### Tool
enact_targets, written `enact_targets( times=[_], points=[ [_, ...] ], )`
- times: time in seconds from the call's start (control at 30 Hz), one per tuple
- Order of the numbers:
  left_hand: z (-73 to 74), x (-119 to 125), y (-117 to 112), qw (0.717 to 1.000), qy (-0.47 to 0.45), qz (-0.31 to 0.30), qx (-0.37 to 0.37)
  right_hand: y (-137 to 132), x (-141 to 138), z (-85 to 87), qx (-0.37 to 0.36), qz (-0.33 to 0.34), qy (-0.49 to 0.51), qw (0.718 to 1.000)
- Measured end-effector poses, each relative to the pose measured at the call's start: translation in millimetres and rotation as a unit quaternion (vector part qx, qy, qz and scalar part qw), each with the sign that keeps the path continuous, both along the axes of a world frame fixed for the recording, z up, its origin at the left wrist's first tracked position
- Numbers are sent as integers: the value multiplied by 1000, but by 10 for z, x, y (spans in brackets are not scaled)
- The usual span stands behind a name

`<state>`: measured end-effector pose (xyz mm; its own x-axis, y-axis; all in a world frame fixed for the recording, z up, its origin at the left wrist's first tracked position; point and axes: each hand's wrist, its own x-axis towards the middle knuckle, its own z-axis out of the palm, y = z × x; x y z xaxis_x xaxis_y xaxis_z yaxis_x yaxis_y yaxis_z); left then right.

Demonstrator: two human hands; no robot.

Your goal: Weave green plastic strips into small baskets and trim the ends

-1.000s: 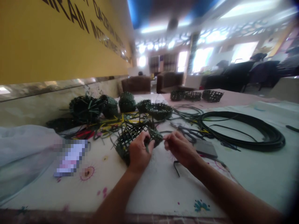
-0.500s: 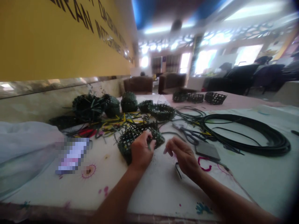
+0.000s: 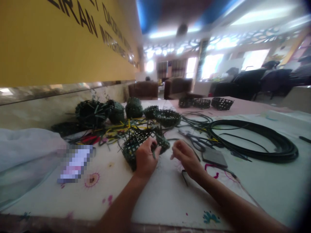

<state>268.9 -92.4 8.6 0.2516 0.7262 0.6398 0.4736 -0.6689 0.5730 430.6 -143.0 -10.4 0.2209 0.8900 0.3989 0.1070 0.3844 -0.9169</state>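
My left hand (image 3: 147, 158) is closed on the near side of a dark green woven basket (image 3: 130, 150), which lies tilted on the table. Loose strip ends stick out from the basket's rim. A short bit of green strip shows by my left thumb. Just to the right, apart from the basket, my right hand (image 3: 186, 157) has its fingers drawn together in a pinch; what is between them, if anything, is too small to make out. Below its wrist a bent dark strip (image 3: 185, 177) shows, and I cannot tell whether it touches the hand.
Several finished-looking woven baskets (image 3: 167, 117) stand along the back. A big coil of dark strip (image 3: 279, 158) lies at right. Scissors (image 3: 194, 142) and a flat grey block (image 3: 214, 157) lie beyond my right hand. At left are a blurred-out item (image 3: 76, 163) and a white bag (image 3: 29, 158).
My right hand has turned slightly and its fingers have drawn closer together. My left hand stays on the basket, which has hardly moved. The whole view has shifted a little.
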Motion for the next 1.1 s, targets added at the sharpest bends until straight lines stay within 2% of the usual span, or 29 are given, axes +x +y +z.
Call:
enact_targets(
  times=[0.1,0.17,0.3,0.43,0.5,0.63,0.8,1.1],
  points=[
    [-9,12,-15,1000,4,-16,-1,-24,-24,2,-11,-44,-163,986],
    [-15,25,-33,999,14,-30,2,-43,-35,14,-19,-68,-233,970],
    [-42,64,-74,999,39,-37,8,-49,-29,10,-38,-99,-277,955],
    [-94,101,-101,995,90,-42,10,-5,35,-54,-108,-152,-317,930],
    [-110,107,-104,993,113,-45,12,24,85,-75,-125,-146,-324,926],
    [-91,92,-88,991,126,-40,1,56,150,-53,-113,-148,-341,921],
    [-69,80,-57,995,101,-25,2,7,88,-44,-134,-163,-440,873],
    [-93,96,-34,991,131,20,-1,-56,-69,-23,-166,-120,-560,803]
  ],
)
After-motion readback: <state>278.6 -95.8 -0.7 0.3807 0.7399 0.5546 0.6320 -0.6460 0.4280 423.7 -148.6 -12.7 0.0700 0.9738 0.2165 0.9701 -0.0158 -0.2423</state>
